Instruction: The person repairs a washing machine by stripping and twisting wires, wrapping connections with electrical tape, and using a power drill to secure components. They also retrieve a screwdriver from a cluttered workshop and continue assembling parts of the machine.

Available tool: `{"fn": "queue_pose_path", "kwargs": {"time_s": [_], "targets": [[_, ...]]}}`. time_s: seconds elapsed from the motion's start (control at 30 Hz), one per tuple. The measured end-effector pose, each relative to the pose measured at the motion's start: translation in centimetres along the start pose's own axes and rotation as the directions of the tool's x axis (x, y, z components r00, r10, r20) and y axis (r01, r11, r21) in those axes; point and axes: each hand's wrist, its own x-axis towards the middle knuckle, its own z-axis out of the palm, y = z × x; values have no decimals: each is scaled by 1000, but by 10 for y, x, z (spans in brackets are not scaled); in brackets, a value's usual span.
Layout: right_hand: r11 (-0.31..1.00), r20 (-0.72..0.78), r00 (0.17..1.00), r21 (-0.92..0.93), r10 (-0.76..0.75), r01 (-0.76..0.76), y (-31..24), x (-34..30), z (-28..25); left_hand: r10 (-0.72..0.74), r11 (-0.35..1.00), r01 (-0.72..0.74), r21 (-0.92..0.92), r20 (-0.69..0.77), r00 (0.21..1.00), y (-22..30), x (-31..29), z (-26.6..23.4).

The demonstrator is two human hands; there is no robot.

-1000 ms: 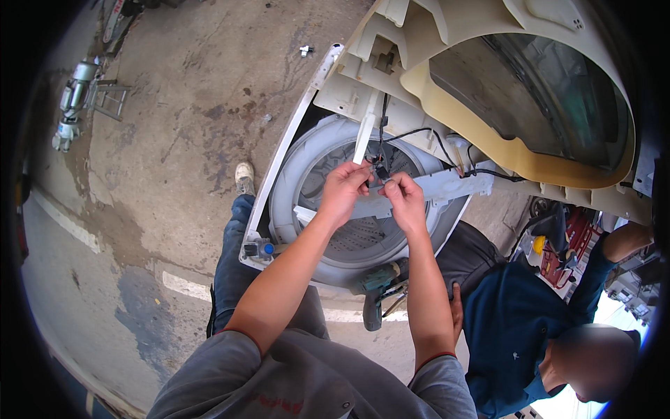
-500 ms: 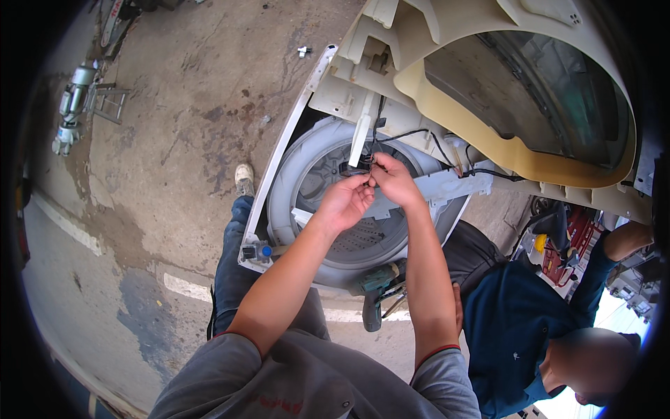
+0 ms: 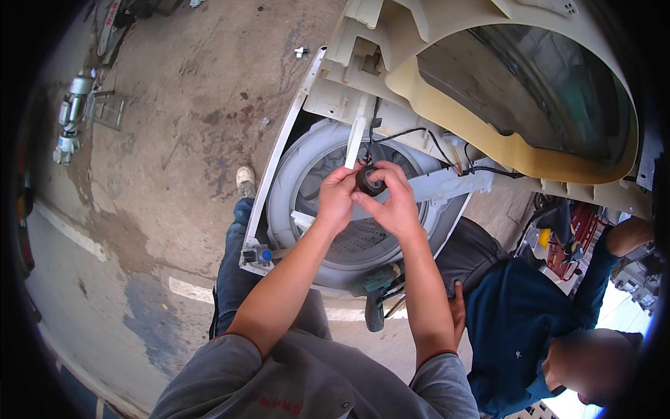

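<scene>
My right hand [image 3: 396, 204] is closed around a roll of black electrical tape [image 3: 371, 180], fingers over the top and thumb below. Right beside it, my left hand [image 3: 336, 202] is pinched shut near thin dark wires [image 3: 368, 155]; its fingertips hide what lies between them. Both hands are over the open top of a washing machine, whose grey tub ring [image 3: 280, 188] and perforated drum show below. A white strip [image 3: 357, 136] runs down toward my left fingertips. The wires reach up to the raised cream top panel [image 3: 398, 84].
A teal cordless drill [image 3: 375, 297] rests at the machine's near edge. A blue-capped valve [image 3: 262, 255] sits at its near-left corner. Close on the right is another person in a dark blue top [image 3: 516, 314]. A chainsaw [image 3: 108, 31] lies far left on the concrete.
My right hand has turned, and the tape roll now shows plainly in it. My left hand has shifted slightly up, with its fingers drawn together.
</scene>
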Motion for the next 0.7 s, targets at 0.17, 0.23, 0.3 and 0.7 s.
{"fn": "queue_pose_path", "kwargs": {"time_s": [0.17,0.23,0.3,0.7], "targets": [[969,-27,980,155,197,-190,15,-6,6,25,999,-26,42,28,999,2,-6,5],[950,-26,965,183,260,-252,19,-4,6,56,992,-61,110,42,998,0,-4,1],[920,-42,938,214,345,-329,27,-1,6,109,966,-115,231,40,993,1,-5,3],[868,155,914,289,375,-405,40,7,-2,261,683,-218,697,47,964,6,-12,9]]}}
